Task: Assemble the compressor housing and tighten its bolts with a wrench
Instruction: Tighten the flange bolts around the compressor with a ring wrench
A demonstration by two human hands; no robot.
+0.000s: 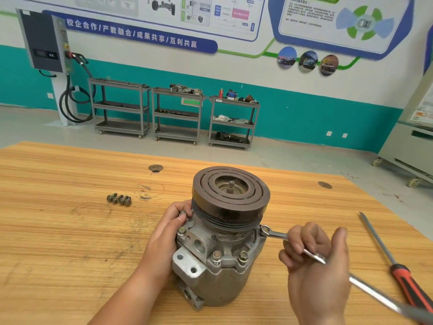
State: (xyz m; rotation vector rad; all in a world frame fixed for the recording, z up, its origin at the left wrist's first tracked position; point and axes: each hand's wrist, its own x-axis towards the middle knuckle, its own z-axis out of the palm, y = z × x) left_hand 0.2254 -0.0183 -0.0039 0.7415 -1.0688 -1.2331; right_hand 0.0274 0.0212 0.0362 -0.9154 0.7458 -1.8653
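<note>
A grey metal compressor (219,266) stands upright on the wooden table (58,242), its dark grooved pulley (230,195) on top. Several bolts sit in its housing flange, two at the front (216,255). My left hand (164,240) grips the housing's left side, with the thumb beside a bolt (182,213). My right hand (314,261) holds a long silver wrench (277,235). The wrench's ring end sits over a bolt (265,230) at the flange's right edge, under the pulley.
Several loose bolts (119,199) lie together on the table to the left. A red-and-black-handled screwdriver (393,261) lies at the right, near the table's edge. Beyond the table, three grey tool carts (178,116) stand against the wall.
</note>
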